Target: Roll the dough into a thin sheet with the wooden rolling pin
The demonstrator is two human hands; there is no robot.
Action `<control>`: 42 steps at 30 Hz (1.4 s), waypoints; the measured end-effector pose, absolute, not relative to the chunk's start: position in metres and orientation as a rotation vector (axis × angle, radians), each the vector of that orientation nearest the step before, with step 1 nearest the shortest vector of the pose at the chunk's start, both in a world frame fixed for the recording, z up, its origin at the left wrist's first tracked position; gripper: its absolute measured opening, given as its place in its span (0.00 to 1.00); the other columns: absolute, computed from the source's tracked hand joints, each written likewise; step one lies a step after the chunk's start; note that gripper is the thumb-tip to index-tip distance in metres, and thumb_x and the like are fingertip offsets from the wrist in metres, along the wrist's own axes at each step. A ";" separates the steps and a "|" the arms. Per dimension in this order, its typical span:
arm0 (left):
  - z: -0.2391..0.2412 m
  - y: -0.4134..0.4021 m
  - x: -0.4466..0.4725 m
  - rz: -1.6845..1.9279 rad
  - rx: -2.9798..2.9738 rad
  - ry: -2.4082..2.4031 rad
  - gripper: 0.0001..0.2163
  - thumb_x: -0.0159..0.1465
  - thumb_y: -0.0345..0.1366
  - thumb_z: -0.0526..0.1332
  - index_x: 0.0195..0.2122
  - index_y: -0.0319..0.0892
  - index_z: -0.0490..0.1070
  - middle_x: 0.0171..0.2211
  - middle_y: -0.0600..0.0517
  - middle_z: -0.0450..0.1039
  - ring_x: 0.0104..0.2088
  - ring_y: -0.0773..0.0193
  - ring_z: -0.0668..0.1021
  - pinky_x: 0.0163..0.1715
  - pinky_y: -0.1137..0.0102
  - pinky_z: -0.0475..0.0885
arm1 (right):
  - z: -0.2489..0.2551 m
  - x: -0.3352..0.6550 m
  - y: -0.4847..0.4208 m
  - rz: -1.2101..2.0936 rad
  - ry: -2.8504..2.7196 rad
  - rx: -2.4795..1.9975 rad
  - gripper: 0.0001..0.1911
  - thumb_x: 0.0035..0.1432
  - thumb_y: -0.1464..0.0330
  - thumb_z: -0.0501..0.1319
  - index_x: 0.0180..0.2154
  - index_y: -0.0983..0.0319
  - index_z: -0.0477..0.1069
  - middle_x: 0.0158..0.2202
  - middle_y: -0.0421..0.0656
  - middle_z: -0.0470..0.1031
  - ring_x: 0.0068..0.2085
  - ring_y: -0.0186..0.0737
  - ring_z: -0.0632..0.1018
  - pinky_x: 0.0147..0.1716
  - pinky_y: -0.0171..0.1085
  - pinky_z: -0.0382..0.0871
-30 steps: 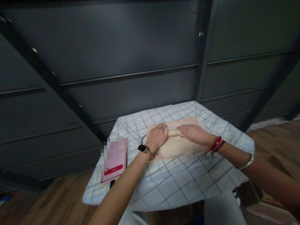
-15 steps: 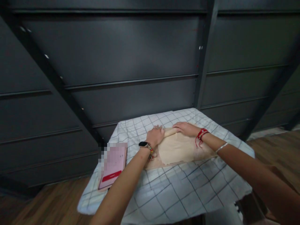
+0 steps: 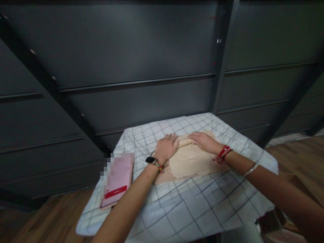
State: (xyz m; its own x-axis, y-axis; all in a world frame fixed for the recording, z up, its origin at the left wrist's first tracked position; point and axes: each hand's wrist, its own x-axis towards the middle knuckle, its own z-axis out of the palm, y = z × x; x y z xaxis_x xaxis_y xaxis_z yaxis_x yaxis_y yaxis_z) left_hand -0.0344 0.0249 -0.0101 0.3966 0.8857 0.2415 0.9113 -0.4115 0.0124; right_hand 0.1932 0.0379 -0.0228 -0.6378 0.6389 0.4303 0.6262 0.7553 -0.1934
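Note:
A pale sheet of dough (image 3: 191, 162) lies flat on a wooden board (image 3: 162, 177) on a table with a white checked cloth (image 3: 182, 209). A wooden rolling pin (image 3: 184, 142) lies across the far edge of the dough. My left hand (image 3: 165, 147) presses on the pin's left part, fingers curled over it; a black watch and a bead bracelet are on that wrist. My right hand (image 3: 205, 141) lies over the pin's right part, fingers stretched forward; red threads and a silver bangle are on that arm.
A pink rectangular object with a red label (image 3: 116, 180), partly blurred out, lies on the cloth's left side. Dark metal panels and slanted beams (image 3: 141, 84) stand right behind the table. Wooden floor (image 3: 298, 152) shows on both sides.
Both hands pushed the rolling pin away from me, from the middle of the dough to its far edge, and have now drawn it back a little. More dough lies bare.

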 end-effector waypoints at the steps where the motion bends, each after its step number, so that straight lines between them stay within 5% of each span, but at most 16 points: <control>1: -0.010 0.022 -0.032 -0.354 -2.512 -1.562 0.23 0.69 0.44 0.43 0.62 0.39 0.56 0.61 0.41 0.58 0.61 0.50 0.62 0.56 0.56 0.60 | -0.022 0.194 0.043 0.059 -2.482 -0.952 0.13 0.63 0.72 0.52 0.47 0.64 0.70 0.43 0.49 0.74 0.45 0.42 0.74 0.46 0.43 0.68; 5: -0.009 0.013 -0.026 -0.337 -2.667 -1.093 0.20 0.67 0.39 0.49 0.61 0.52 0.59 0.67 0.53 0.44 0.66 0.52 0.47 0.62 0.53 0.47 | -0.020 0.195 0.058 0.165 -2.505 -0.953 0.13 0.64 0.69 0.52 0.48 0.64 0.70 0.45 0.49 0.74 0.46 0.41 0.74 0.46 0.41 0.67; 13: -0.023 0.016 -0.030 -0.311 -2.730 -1.117 0.18 0.70 0.42 0.44 0.57 0.55 0.66 0.68 0.57 0.39 0.65 0.44 0.46 0.60 0.47 0.49 | -0.011 0.194 0.084 0.354 -2.586 -0.927 0.17 0.63 0.69 0.52 0.52 0.64 0.67 0.49 0.50 0.74 0.48 0.42 0.74 0.48 0.41 0.66; 19: -0.016 0.011 -0.028 -0.276 -2.723 -1.095 0.18 0.70 0.42 0.44 0.57 0.53 0.65 0.67 0.54 0.44 0.66 0.48 0.48 0.61 0.50 0.49 | -0.003 0.188 0.101 0.430 -2.583 -1.090 0.21 0.62 0.69 0.53 0.57 0.62 0.62 0.50 0.49 0.74 0.49 0.44 0.74 0.47 0.40 0.66; 25: -0.010 0.027 -0.040 -0.361 -2.570 -1.387 0.23 0.70 0.41 0.42 0.64 0.42 0.53 0.66 0.45 0.48 0.65 0.50 0.50 0.60 0.53 0.52 | 0.005 0.193 0.072 0.214 -2.689 -1.075 0.19 0.63 0.63 0.52 0.51 0.66 0.68 0.45 0.51 0.73 0.46 0.44 0.73 0.47 0.41 0.65; 31: 0.000 0.054 -0.049 -0.230 -2.636 -1.379 0.18 0.70 0.40 0.44 0.52 0.39 0.67 0.45 0.43 0.72 0.49 0.54 0.72 0.54 0.57 0.61 | 0.016 0.196 0.041 0.017 -2.795 -1.255 0.19 0.66 0.66 0.47 0.51 0.67 0.68 0.44 0.54 0.71 0.44 0.46 0.74 0.44 0.39 0.65; 37: -0.004 0.062 -0.051 -0.330 -2.696 -1.367 0.17 0.70 0.42 0.47 0.53 0.41 0.66 0.42 0.45 0.69 0.44 0.58 0.72 0.46 0.66 0.66 | 0.017 0.188 0.033 -0.124 -2.833 -1.300 0.17 0.65 0.70 0.48 0.52 0.63 0.66 0.43 0.52 0.71 0.39 0.43 0.75 0.37 0.36 0.65; 42: -0.001 0.056 -0.051 -0.243 -2.629 -1.393 0.20 0.68 0.45 0.50 0.57 0.40 0.63 0.43 0.43 0.69 0.42 0.55 0.73 0.43 0.64 0.67 | 0.013 0.188 0.038 -0.202 -2.732 -1.231 0.17 0.65 0.73 0.46 0.52 0.65 0.66 0.41 0.52 0.73 0.40 0.43 0.74 0.39 0.37 0.65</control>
